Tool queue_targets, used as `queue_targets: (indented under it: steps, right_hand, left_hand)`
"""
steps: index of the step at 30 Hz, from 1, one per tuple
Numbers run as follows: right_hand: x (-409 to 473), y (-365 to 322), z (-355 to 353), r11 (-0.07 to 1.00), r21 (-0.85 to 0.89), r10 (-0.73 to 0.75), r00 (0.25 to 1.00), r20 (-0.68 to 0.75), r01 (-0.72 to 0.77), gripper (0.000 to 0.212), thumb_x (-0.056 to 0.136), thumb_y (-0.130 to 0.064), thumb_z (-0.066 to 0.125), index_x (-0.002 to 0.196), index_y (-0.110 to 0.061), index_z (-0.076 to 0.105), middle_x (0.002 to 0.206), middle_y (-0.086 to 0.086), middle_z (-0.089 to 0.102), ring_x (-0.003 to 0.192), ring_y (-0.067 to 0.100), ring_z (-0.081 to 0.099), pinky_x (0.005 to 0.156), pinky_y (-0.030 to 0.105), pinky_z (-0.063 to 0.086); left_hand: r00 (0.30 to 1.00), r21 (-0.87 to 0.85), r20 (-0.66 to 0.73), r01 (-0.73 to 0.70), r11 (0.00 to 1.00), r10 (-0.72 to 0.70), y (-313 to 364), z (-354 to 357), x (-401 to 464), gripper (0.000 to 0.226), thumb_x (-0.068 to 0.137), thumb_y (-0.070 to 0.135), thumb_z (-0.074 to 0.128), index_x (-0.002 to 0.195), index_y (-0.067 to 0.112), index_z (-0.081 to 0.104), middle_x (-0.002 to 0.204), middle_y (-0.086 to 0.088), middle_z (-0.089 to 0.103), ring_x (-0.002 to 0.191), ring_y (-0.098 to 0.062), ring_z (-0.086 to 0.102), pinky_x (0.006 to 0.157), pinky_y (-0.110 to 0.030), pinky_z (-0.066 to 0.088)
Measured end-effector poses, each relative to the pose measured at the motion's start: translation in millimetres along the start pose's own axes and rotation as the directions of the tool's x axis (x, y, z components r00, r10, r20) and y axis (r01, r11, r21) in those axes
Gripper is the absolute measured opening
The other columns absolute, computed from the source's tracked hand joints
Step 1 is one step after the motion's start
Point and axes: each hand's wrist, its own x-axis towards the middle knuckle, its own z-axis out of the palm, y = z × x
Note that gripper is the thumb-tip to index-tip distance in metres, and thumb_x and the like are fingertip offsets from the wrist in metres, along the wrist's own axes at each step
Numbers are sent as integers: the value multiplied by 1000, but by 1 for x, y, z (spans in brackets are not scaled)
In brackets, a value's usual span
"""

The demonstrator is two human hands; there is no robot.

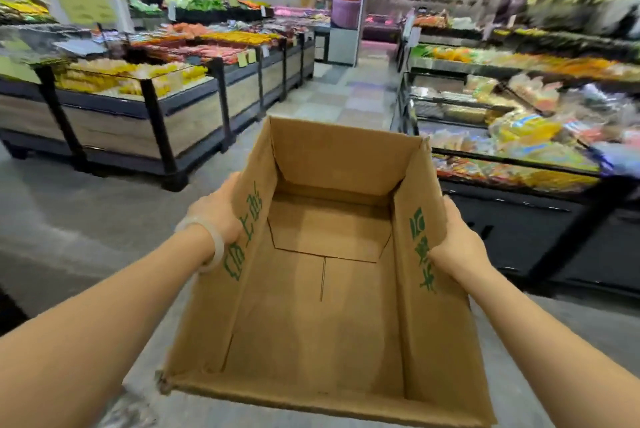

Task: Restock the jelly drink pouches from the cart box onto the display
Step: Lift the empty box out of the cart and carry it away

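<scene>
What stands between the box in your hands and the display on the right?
Nothing visible: the cardboard box, held by the left hand and right hand, is empty, and only open floor separates it from the right display.

An open aisle floor (349,95) runs up frame centre, hemmed by display bins (145,116) left and a chiller case (519,164) right.

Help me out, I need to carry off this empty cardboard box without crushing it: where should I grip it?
Grip the cardboard box by its two long side walls, coming in from outside, one hand per side. It is open-topped, empty and wider than one hand spans, and its flaps flare outward. The left hand and right hand already hold it about midway along those walls.
</scene>
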Motion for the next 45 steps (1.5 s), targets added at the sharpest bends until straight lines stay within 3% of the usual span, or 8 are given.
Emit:
queue_targets:
  steps: [6, 10, 14, 19, 27, 30, 34, 45]
  right_hand:
    - [23, 127, -71, 962, 23, 273, 949, -158, -273, 95, 81, -4, 56, 149, -36, -2, 115, 13, 60, 88, 31, 57, 67, 38, 51]
    - [34, 197, -103, 889, 81, 457, 865, -210, -450, 95, 80, -3, 54, 147, -42, -1, 106, 10, 57, 84, 32, 60, 60, 39, 53]
    - [51, 252, -134, 825, 127, 562, 778, -281, -551, 85, 79, -5, 55, 143, -40, 13, 95, 4, 54, 85, 31, 59, 72, 44, 56]
    - [92, 312, -187, 735, 152, 666, 662, -345, -661, 95, 80, -4, 56, 148, -39, 0, 113, 9, 60, 85, 30, 61, 70, 43, 55]
    - [97, 409, -251, 551, 335, 802, 374, -466, -765, 70, 84, -17, 53, 138, -42, 16, 108, 11, 59, 84, 31, 58, 49, 30, 40]
    - [91, 447, -280, 476, 300, 825, 302, -477, -827, 74, 79, -8, 55, 139, -34, 19, 101, 10, 60, 84, 32, 59, 62, 42, 54]
    - [93, 513, -317, 426, 336, 841, 231, -490, -840, 76, 79, -5, 57, 139, -36, 21, 103, 11, 62, 89, 34, 59, 79, 49, 54]
    - [130, 696, -468, 346, 437, 854, 86, -513, -830, 80, 86, -11, 54, 145, -42, 9, 111, 10, 60, 87, 30, 58, 70, 37, 52]
  left_hand:
    - [962, -24, 161, -219, 976, 220, 150, 94, 41, 94, 77, -4, 57, 146, 40, 11, 117, -13, 61, 91, -34, 62, 74, -40, 56]
    - [886, -72, 249, -387, 919, 392, 243, 154, 71, 87, 72, -1, 59, 138, 42, 24, 103, -10, 63, 81, -31, 62, 69, -40, 57]
    - [790, -71, 347, -515, 854, 505, 335, 210, 99, 82, 79, 4, 55, 141, 43, 17, 98, -7, 60, 73, -25, 57, 61, -34, 51]
    - [685, -93, 393, -634, 768, 614, 461, 269, 140, 82, 83, 5, 54, 147, 37, 15, 109, -11, 64, 87, -31, 64, 67, -34, 51]
    - [407, -257, 520, -764, 592, 751, 646, 357, 136, 84, 82, 6, 53, 140, 51, 12, 101, -6, 61, 70, -29, 63, 55, -44, 56]
    - [311, -270, 535, -818, 508, 786, 714, 396, 111, 82, 82, 5, 53, 140, 49, 15, 95, -5, 61, 67, -27, 62, 46, -37, 53]
    - [255, -277, 549, -843, 461, 796, 795, 453, 77, 85, 83, 4, 55, 144, 46, 11, 96, -6, 63, 70, -26, 64, 58, -42, 57]
    - [81, -384, 530, -864, 324, 844, 1044, 556, 4, 77, 86, 5, 51, 144, 42, 16, 101, -8, 57, 68, -31, 60, 48, -34, 46]
